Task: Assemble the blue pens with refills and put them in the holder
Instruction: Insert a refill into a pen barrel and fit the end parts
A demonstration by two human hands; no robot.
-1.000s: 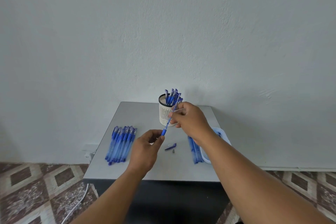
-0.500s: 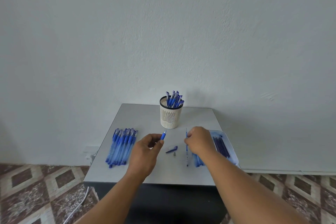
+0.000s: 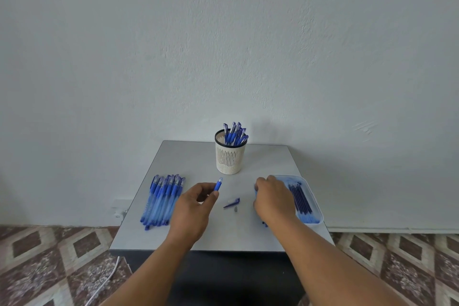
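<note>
My left hand [image 3: 195, 208] pinches a blue pen barrel [image 3: 218, 184] between thumb and fingers, its end pointing up and away over the grey table [image 3: 188, 159]. My right hand [image 3: 272, 197] lies knuckles up over a pile of blue parts [image 3: 255, 191] just left of the pale blue tray [image 3: 316, 206]; its fingertips are hidden, so what it holds is unclear. Dark refills [image 3: 300, 197] lie in that tray. The white slotted holder [image 3: 229, 156] stands at the back with several assembled pens [image 3: 234, 134] in it. A row of blue pens [image 3: 162, 200] lies at the left.
Between my hands a loose pen cap [image 3: 232, 202] and a small grey tip [image 3: 236, 209] lie on the table. The table stands against a white wall. A white cable [image 3: 104, 281] runs over the patterned floor at the lower left.
My right hand pulled a thin refill out of the barrel near the holder, carried it down to the right and now covers the pile beside the tray. The left hand stayed put with the barrel.
</note>
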